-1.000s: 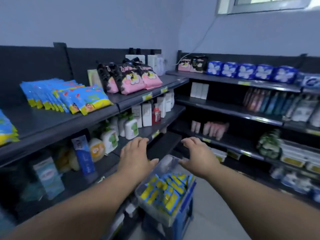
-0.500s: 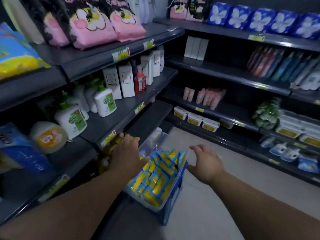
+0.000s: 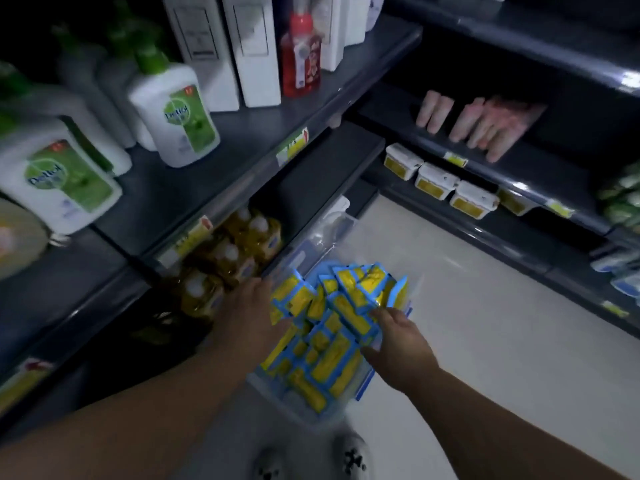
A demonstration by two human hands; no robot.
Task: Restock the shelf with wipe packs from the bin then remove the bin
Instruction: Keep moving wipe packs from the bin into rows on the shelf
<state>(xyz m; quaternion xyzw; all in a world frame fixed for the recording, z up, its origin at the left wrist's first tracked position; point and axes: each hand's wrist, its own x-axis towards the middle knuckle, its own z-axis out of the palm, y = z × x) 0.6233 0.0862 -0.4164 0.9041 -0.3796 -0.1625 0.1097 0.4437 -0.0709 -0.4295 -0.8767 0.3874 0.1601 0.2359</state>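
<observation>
Obs., head view, dim and blurred.

- Bin [image 3: 333, 227]: clear plastic, standing in the aisle over the pale floor [image 3: 467, 323]. A blue edge [image 3: 366, 386] shows under its right side.
- Wipe packs [image 3: 332, 327]: yellow with blue borders, heaped loose inside the bin and rising above its rim.
- Left hand [image 3: 247, 306]: at the bin's left side, against the packs. Fingers hidden behind the heap, so I cannot tell whether it has hold of anything.
- Right hand [image 3: 398, 341]: at the bin's right side, fingers bent down onto the packs, thumb spread lower. Contact is clear. An actual hold is not, because of blur.
- Left of the bin: dark shelf [image 3: 263, 133]. Yellow bottles [image 3: 239, 251] sit on the tier nearest the bin, and white-and-green pump bottles [image 3: 175, 116] on the tier above.
- Beyond the bin, to the right: a row of white tubs [image 3: 437, 178] with yellow fronts.
- Below the bin: toe of a shoe [image 3: 349, 453].
</observation>
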